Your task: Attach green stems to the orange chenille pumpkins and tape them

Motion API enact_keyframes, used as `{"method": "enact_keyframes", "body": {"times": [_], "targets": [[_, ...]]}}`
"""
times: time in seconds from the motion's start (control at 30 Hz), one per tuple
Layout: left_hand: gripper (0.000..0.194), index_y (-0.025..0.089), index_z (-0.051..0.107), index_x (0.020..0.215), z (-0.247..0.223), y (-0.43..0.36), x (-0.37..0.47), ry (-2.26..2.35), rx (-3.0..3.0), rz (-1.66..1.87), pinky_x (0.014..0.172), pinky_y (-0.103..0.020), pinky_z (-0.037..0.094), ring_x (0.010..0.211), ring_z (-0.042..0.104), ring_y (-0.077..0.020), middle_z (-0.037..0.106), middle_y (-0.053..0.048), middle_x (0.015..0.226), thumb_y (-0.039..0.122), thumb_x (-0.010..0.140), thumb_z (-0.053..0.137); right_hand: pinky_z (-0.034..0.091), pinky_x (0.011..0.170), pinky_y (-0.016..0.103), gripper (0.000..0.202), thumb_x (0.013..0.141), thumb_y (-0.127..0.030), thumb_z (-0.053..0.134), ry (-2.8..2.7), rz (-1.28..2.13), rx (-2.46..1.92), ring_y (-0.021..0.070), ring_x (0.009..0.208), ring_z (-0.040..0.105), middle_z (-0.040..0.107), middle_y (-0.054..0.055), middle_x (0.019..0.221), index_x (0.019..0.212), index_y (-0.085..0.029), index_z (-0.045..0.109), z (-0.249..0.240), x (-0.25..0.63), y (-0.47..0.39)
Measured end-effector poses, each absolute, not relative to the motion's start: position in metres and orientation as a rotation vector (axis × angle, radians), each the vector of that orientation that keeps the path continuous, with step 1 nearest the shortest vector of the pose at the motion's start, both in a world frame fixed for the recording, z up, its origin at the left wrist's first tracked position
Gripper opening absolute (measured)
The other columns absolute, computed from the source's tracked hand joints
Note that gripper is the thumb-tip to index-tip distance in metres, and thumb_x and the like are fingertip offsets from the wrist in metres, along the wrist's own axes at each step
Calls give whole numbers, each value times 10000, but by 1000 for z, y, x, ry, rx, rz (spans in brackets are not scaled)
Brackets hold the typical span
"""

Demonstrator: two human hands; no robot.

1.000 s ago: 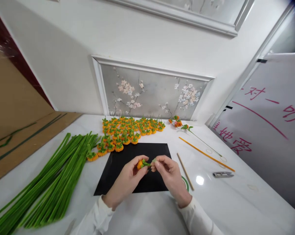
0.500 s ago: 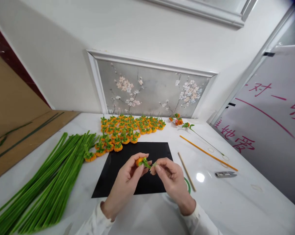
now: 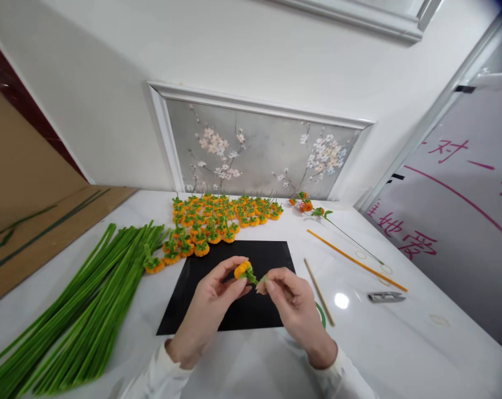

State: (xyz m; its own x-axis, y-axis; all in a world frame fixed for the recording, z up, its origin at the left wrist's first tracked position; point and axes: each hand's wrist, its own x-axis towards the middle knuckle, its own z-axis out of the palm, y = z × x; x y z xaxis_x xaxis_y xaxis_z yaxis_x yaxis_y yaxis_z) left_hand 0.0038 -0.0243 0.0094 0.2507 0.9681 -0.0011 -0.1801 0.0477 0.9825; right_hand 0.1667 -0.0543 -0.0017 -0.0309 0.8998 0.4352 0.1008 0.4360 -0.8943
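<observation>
Over the black mat [image 3: 254,318], the left hand [image 3: 211,299] curls its fingers round an orange flower [image 3: 243,270]. The right hand [image 3: 291,299] pinches a pale bit [image 3: 264,279] by the stem [image 3: 253,279], fingers together. More flowers [image 3: 213,235] sit far off.

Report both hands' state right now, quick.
Left hand: closed, holding an orange piece with a green stem.
Right hand: fingertips closed on a small pale-green bit, too small to identify.
</observation>
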Motion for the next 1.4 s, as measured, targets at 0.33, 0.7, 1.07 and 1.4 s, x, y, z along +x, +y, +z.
{"method": "enact_keyframes", "body": {"times": [0.33,0.7,1.07,1.4], "targets": [[263,235,657,1062,4,-25,5,931,1100,1055,871,-303,541,960,621,-178,667,-24,1046,311,811,640,394,541,221,165,879,-325,566,-1287,1109,-1026,85,542,469,509,-38,608,832,-170,598,2,181,-46],[224,223,702,1018,-1,-27,12,884,1337,929,879,-315,548,944,629,-183,639,-37,1120,289,856,561,326,503,194,329,774,-228,662,-1317,1372,-995,70,538,428,509,-92,646,1011,-222,434,-6,184,-43],[284,187,669,1082,5,-31,14,912,1374,858,911,-357,523,971,649,-218,688,-55,1093,266,816,606,326,508,202,361,755,-163,635,-1364,1344,-1062,77,547,427,480,-101,629,1051,-219,436,-10,186,-42],[260,177,678,990,3,-30,17,873,1167,849,805,-279,532,881,654,-168,709,-32,976,165,730,676,343,517,204,391,745,-181,642,-1398,1364,-1089,81,554,447,500,-93,638,1078,-211,438,-6,187,-44]]}}
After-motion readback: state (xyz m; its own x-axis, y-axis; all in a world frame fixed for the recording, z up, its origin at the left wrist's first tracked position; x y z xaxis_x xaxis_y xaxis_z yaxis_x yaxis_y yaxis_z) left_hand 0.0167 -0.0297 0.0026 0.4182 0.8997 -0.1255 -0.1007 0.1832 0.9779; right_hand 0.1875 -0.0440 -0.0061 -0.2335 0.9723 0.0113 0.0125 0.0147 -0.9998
